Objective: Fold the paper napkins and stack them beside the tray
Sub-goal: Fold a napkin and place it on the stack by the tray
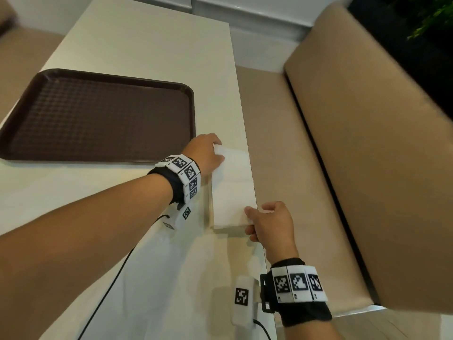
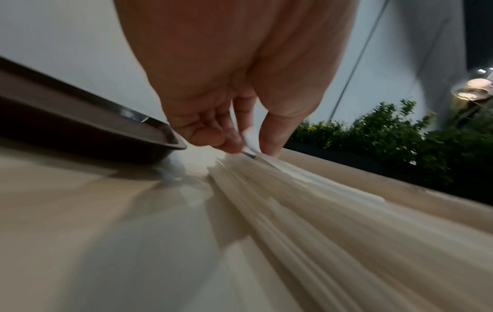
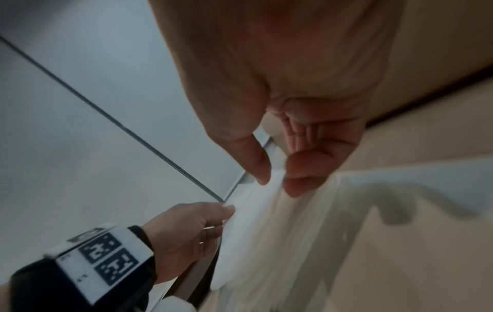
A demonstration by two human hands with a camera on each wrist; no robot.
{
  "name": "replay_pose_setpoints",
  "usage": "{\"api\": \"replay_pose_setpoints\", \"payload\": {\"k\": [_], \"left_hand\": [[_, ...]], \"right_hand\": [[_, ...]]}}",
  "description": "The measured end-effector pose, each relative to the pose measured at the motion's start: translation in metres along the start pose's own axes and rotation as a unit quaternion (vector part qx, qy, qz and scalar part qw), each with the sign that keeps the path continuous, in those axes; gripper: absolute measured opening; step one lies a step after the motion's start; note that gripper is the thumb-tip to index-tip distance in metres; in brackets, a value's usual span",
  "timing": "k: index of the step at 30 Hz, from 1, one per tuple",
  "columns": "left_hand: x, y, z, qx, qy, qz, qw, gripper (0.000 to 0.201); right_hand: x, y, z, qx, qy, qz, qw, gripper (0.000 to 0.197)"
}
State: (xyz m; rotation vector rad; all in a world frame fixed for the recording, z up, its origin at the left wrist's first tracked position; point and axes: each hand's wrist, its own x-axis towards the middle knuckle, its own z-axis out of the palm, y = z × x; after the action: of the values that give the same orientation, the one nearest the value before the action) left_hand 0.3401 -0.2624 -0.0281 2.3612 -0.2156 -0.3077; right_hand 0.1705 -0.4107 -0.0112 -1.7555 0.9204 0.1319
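Observation:
A white paper napkin (image 1: 232,190) lies at the right edge of the cream table, just right of the brown tray (image 1: 98,116). My left hand (image 1: 208,153) pinches its far corner, which is lifted off the table. My right hand (image 1: 267,222) pinches the near right corner between thumb and fingers. In the left wrist view my left hand (image 2: 240,145) pinches a thin white edge of the napkin (image 2: 290,175), with the tray (image 2: 80,118) close on the left. The right wrist view shows my right hand (image 3: 274,179) holding the napkin (image 3: 256,228), blurred, and my left hand (image 3: 192,230) at its other end.
The table (image 1: 137,52) stretches away beyond the tray, and its right edge runs beside the napkin. A tan bench seat (image 1: 367,143) stands right of the table. Green plants (image 2: 400,135) sit behind the bench. A black cable (image 1: 110,285) trails from my left wrist.

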Motion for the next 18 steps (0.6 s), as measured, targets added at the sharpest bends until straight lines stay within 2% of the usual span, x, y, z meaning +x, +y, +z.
{"api": "replay_pose_setpoints", "payload": {"k": [3, 7, 11, 18], "left_hand": [[0.005, 0.005, 0.002, 0.035, 0.021, 0.027, 0.999, 0.052], [0.021, 0.011, 0.006, 0.11, -0.06, 0.064, 0.99, 0.064], [0.029, 0.011, 0.014, 0.18, -0.128, 0.037, 0.975, 0.064], [0.031, 0.011, 0.022, 0.197, -0.118, 0.057, 0.972, 0.055]], "right_hand": [[-0.021, 0.012, -0.017, -0.025, 0.026, 0.014, 0.999, 0.037], [-0.045, 0.032, -0.018, 0.019, -0.078, 0.081, 0.994, 0.028], [-0.039, 0.031, -0.005, 0.083, -0.129, 0.092, 0.984, 0.019], [-0.015, 0.023, 0.009, 0.159, -0.125, 0.069, 0.977, 0.03]]}}
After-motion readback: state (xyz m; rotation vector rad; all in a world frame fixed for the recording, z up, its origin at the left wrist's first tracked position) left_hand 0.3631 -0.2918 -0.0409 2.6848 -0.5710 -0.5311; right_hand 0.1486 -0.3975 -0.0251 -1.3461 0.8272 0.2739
